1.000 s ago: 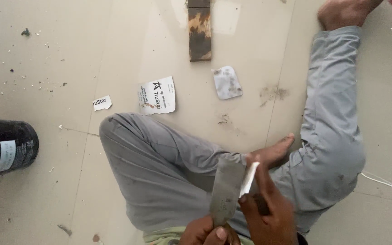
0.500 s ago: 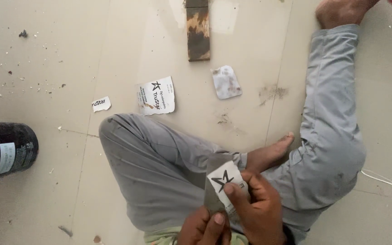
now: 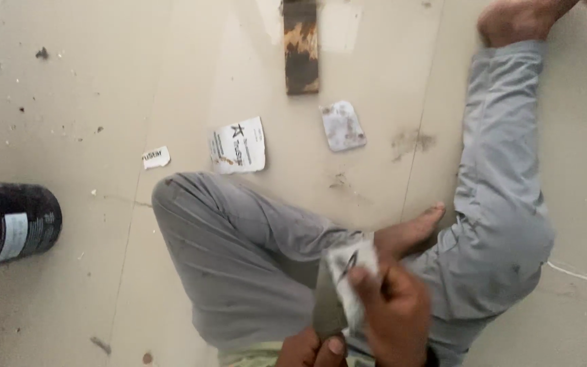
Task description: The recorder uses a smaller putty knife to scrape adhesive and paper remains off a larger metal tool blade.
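You sit cross-legged on the tiled floor (image 3: 103,102), a black can (image 3: 8,228) far left. Your right hand (image 3: 392,316) pinches a white paper label (image 3: 351,278) against a grey blade (image 3: 327,306), which your left hand (image 3: 310,350) grips near you.

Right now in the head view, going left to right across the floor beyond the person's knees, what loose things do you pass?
Dark cylindrical container → small torn paper scrap → larger torn printed paper → dark stained wooden strip → small grey scraper blade.
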